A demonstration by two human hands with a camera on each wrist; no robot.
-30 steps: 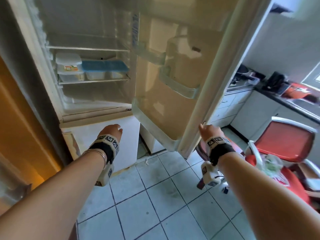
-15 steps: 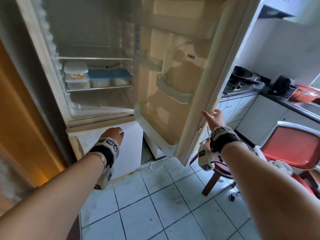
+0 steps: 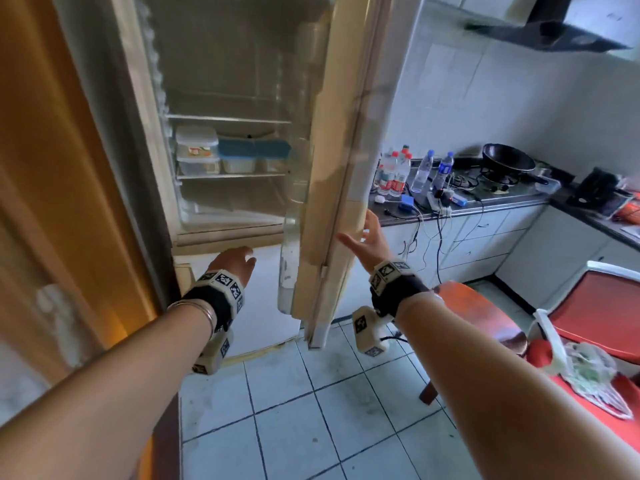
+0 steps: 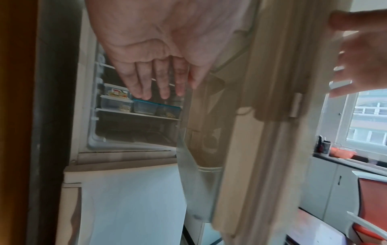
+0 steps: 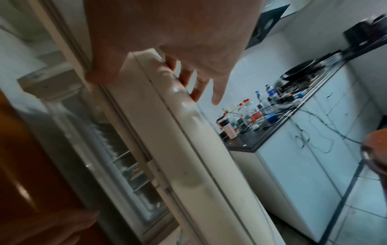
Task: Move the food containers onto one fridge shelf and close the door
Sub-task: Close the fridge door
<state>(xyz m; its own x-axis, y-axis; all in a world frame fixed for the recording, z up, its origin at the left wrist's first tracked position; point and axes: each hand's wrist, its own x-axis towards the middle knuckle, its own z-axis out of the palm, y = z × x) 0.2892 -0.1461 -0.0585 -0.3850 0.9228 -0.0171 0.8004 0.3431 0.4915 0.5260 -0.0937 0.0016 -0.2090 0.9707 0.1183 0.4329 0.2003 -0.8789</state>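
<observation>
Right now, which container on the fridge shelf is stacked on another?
The white-lidded container at the shelf's left end: it sits on a second clear container. The two blue-lidded containers beside it stand singly.

Black wok on stove, water bottles on counter, red chair

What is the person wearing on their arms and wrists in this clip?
Both forearms are bare, no sleeves. Each wrist carries a black band topped with cream blocks bearing black-and-white square markers, and a cream camera unit hangs beneath. The left wrist also has thin metal bangles.
</observation>
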